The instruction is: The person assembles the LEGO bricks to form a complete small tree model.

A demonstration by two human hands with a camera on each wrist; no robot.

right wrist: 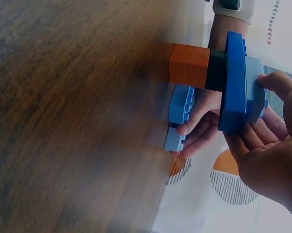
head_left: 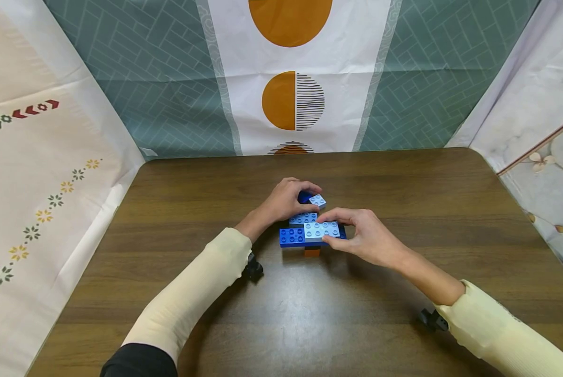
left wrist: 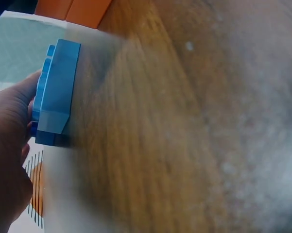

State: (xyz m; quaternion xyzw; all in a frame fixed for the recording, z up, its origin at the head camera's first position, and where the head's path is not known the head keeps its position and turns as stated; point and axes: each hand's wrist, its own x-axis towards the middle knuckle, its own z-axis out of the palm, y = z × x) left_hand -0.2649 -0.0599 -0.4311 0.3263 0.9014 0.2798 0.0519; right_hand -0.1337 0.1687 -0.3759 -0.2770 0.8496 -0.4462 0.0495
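Two hands: both at work over the table (head_left: 191,209), each close to a cluster of blue bricks.
Right hand (head_left: 368,235): holding the pale blue brick (head_left: 321,229), thumb at its near side and fingers at the far side, so the grip is only as wide as that brick.
Left hand (head_left: 286,201): fingers and thumb bent round a small dark blue brick (head_left: 304,197); how firmly it holds cannot be told.
Pale blue brick: between the right hand's thumb and fingers, on top of the long blue brick (head_left: 291,236); whether it is fully seated is unclear.
Pressing well: the step looks like setting or adjusting this top brick; best to match the studs first, then push straight down, evenly along its length.
Steadying well: the long blue brick overhangs its narrow support, so a push near an end could tip it; force is safest directly over the support.
Stack: under the right hand, upright, orange bricks (right wrist: 188,64) at the bottom, then a dark brick (right wrist: 215,70), then the wide blue layer, like a T.
Top brick's look: pale, glossy, rectangular, with two rows of round studs; darker blue studs show uncovered on the side toward the left hand.
Left hand's cluster: a small pale brick (head_left: 317,200) just beside its fingertips, a mid-blue brick (head_left: 304,218) just nearer than its thumb.
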